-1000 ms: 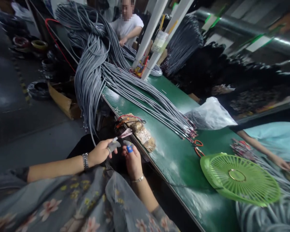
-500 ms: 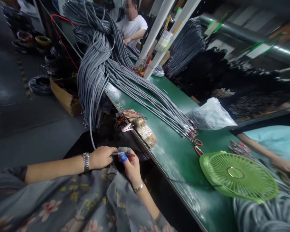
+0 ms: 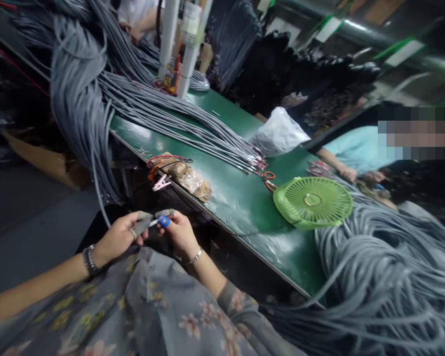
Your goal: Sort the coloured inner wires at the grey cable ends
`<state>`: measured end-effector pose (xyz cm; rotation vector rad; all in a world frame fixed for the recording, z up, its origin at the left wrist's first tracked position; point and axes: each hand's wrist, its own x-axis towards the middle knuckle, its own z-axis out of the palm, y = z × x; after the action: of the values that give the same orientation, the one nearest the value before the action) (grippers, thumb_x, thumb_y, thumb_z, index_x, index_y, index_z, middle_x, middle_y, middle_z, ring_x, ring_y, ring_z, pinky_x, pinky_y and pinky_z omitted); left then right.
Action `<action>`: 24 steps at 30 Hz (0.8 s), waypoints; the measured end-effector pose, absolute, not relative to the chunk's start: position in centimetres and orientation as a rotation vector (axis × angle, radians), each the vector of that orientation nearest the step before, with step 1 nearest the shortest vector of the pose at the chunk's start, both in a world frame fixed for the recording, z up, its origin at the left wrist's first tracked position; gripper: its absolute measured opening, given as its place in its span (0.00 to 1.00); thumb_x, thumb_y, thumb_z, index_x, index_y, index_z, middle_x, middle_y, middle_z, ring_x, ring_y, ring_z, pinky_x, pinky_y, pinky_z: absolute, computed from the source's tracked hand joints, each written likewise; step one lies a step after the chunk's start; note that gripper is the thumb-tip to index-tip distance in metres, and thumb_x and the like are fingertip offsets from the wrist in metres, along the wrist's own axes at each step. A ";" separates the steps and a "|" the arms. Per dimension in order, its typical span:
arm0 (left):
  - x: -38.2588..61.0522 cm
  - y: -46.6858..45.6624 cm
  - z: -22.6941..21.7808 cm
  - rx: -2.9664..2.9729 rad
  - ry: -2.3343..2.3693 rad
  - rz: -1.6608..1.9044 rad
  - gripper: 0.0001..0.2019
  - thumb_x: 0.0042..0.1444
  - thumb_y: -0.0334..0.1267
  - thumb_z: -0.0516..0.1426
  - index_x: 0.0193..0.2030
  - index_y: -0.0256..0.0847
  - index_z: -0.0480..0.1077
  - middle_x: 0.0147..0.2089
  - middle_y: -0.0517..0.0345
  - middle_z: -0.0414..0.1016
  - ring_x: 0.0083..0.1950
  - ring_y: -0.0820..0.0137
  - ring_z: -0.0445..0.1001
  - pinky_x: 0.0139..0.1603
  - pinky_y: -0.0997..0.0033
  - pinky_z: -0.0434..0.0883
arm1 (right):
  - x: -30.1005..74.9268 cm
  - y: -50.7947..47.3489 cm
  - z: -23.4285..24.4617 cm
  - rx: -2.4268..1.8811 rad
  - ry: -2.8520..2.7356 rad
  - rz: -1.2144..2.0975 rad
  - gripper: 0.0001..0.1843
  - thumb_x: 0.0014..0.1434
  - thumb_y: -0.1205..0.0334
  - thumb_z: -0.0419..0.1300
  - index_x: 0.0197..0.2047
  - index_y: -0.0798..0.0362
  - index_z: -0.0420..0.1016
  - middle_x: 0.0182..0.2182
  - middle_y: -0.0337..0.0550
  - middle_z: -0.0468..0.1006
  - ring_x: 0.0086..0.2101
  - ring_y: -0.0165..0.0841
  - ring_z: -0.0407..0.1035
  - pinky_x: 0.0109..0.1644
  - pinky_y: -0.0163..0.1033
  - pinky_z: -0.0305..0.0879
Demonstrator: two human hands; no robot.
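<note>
Cable end point(image 3: 154, 223) now shows pale between fingertips.
Left hand point(image 3: 119, 236), right hand point(image 3: 178, 236) both pinch narrowly; work stays on it.

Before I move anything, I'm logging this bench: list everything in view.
table: one, green, centre
cables: uncountable, grey, across and beside table
fan: one, green, table's right
plastic bag: one, whitish, behind fan
loops: two, orange, beside fan
posts: two, white, table's far side
wrapped block: one, brown, near edge
clip: one, pink, beside block
box: one, brown, floor left
co-workers: two, white and turquoise tops, beyond table
small piece: one, whitish, between hands
left hand: one, grey-covered fingers, on piece
right hand: one, blue-covered thumb, on piece
</note>
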<state>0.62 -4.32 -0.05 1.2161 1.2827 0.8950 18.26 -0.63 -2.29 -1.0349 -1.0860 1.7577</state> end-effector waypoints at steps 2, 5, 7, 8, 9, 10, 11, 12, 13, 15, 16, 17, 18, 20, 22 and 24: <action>0.2 -4.2 0.1 1.183 1.309 0.887 0.15 0.51 0.54 0.62 0.28 0.44 0.73 0.23 0.62 0.75 0.20 0.72 0.69 0.22 0.74 0.66 | 18.0 -0.2 -2.4 -1.063 -0.923 1.790 0.29 0.35 0.39 0.79 0.30 0.51 0.76 0.22 0.35 0.73 0.20 0.26 0.60 0.27 0.36 0.64; -0.1 -3.8 0.5 1.197 1.283 0.818 0.17 0.48 0.56 0.64 0.24 0.44 0.75 0.22 0.58 0.78 0.23 0.69 0.73 0.25 0.72 0.70 | 18.1 0.2 -2.1 -1.063 -0.911 1.813 0.30 0.33 0.38 0.79 0.28 0.52 0.75 0.20 0.33 0.72 0.19 0.25 0.59 0.26 0.34 0.61; -0.2 -3.4 1.0 1.214 1.237 0.759 0.17 0.45 0.56 0.67 0.23 0.44 0.77 0.24 0.56 0.80 0.27 0.67 0.75 0.31 0.70 0.74 | 18.3 0.3 -1.6 -1.048 -1.039 1.824 0.30 0.35 0.38 0.79 0.27 0.52 0.75 0.19 0.33 0.72 0.20 0.25 0.60 0.26 0.33 0.59; -0.3 -3.1 1.3 1.197 1.208 0.726 0.17 0.44 0.55 0.68 0.23 0.43 0.78 0.24 0.55 0.81 0.28 0.66 0.76 0.31 0.70 0.75 | 18.5 0.3 -1.3 -1.040 -1.111 1.831 0.29 0.37 0.37 0.78 0.27 0.52 0.75 0.18 0.32 0.71 0.20 0.24 0.60 0.26 0.33 0.58; -0.3 -2.9 1.5 1.160 1.181 0.688 0.17 0.42 0.55 0.68 0.23 0.43 0.78 0.24 0.54 0.81 0.27 0.67 0.75 0.30 0.70 0.74 | 18.6 0.4 -1.0 -1.032 -1.172 1.839 0.29 0.38 0.37 0.78 0.26 0.52 0.74 0.17 0.31 0.70 0.20 0.24 0.59 0.26 0.33 0.57; -0.3 -2.6 1.7 1.108 1.161 0.647 0.17 0.41 0.55 0.69 0.22 0.42 0.78 0.24 0.54 0.81 0.26 0.68 0.74 0.26 0.72 0.72 | 18.8 0.4 -0.8 -1.025 -1.215 1.849 0.30 0.40 0.36 0.77 0.25 0.52 0.73 0.17 0.31 0.70 0.20 0.24 0.58 0.26 0.33 0.56; -0.3 -2.4 1.9 1.054 1.150 0.607 0.17 0.40 0.54 0.69 0.22 0.42 0.77 0.24 0.54 0.80 0.24 0.70 0.71 0.23 0.74 0.68 | 18.9 0.5 -0.7 -1.020 -1.239 1.857 0.30 0.41 0.34 0.76 0.25 0.52 0.72 0.16 0.30 0.69 0.19 0.24 0.57 0.26 0.33 0.55; -0.2 -2.2 2.0 1.011 1.146 0.565 0.17 0.39 0.54 0.69 0.22 0.42 0.77 0.23 0.55 0.80 0.22 0.72 0.69 0.20 0.75 0.63 | 18.9 0.6 -0.6 -1.018 -1.252 1.860 0.31 0.41 0.34 0.76 0.24 0.52 0.71 0.16 0.30 0.68 0.19 0.24 0.56 0.26 0.33 0.55; -0.1 -2.0 2.0 0.988 1.146 0.521 0.16 0.38 0.52 0.69 0.22 0.42 0.76 0.23 0.56 0.79 0.20 0.73 0.66 0.18 0.76 0.59 | 18.9 0.8 -0.7 -1.018 -1.260 1.855 0.31 0.40 0.33 0.76 0.24 0.52 0.70 0.16 0.29 0.67 0.20 0.23 0.56 0.26 0.33 0.54; 0.1 -1.9 1.8 0.983 1.158 0.458 0.14 0.37 0.50 0.69 0.21 0.42 0.74 0.21 0.59 0.77 0.18 0.75 0.63 0.17 0.76 0.55 | 18.8 1.2 -0.8 -1.018 -1.286 1.842 0.33 0.37 0.34 0.78 0.24 0.52 0.69 0.18 0.29 0.67 0.21 0.23 0.56 0.28 0.33 0.55; 0.2 -1.9 1.7 0.989 1.162 0.447 0.14 0.37 0.48 0.68 0.21 0.42 0.74 0.20 0.60 0.76 0.18 0.75 0.63 0.18 0.76 0.57 | 18.6 1.4 -0.9 -1.018 -1.309 1.834 0.33 0.35 0.35 0.78 0.24 0.52 0.70 0.19 0.29 0.67 0.23 0.24 0.57 0.29 0.33 0.56; 0.3 -1.9 1.6 0.993 1.166 0.455 0.13 0.36 0.47 0.68 0.22 0.42 0.74 0.21 0.60 0.77 0.19 0.75 0.64 0.20 0.75 0.59 | 18.5 1.6 -0.9 -1.018 -1.338 1.826 0.33 0.33 0.35 0.79 0.25 0.52 0.70 0.20 0.29 0.68 0.24 0.24 0.58 0.30 0.33 0.57; 0.3 -1.9 1.6 0.995 1.170 0.475 0.12 0.36 0.46 0.68 0.23 0.41 0.75 0.22 0.59 0.78 0.21 0.74 0.66 0.22 0.74 0.62 | 18.3 1.8 -0.9 -1.020 -1.366 1.817 0.34 0.32 0.35 0.79 0.25 0.52 0.71 0.21 0.30 0.69 0.25 0.25 0.58 0.30 0.34 0.58; 0.2 -2.0 1.6 1.006 1.179 0.527 0.12 0.37 0.46 0.67 0.25 0.41 0.76 0.24 0.57 0.80 0.23 0.72 0.69 0.27 0.72 0.66 | 17.9 2.1 -0.9 -1.041 -1.389 1.786 0.35 0.31 0.34 0.79 0.26 0.53 0.71 0.22 0.31 0.69 0.25 0.25 0.59 0.31 0.34 0.58; -0.1 -2.0 1.6 1.042 1.193 0.542 0.12 0.39 0.47 0.66 0.25 0.42 0.75 0.23 0.58 0.79 0.23 0.71 0.69 0.28 0.71 0.67 | 17.5 2.2 -1.0 -1.069 -1.374 1.760 0.35 0.32 0.33 0.78 0.25 0.52 0.69 0.21 0.30 0.68 0.25 0.25 0.57 0.30 0.34 0.56; -0.5 -2.0 1.6 1.096 1.225 0.531 0.11 0.42 0.47 0.64 0.24 0.43 0.72 0.21 0.61 0.76 0.22 0.72 0.67 0.26 0.71 0.67 | 17.2 2.3 -1.1 -1.083 -1.366 1.752 0.35 0.33 0.32 0.78 0.24 0.52 0.68 0.21 0.29 0.66 0.24 0.24 0.56 0.29 0.34 0.55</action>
<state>-0.47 -1.95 1.59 1.0960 1.2253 0.5305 17.22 2.27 -1.06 -1.0826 -1.3659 1.7523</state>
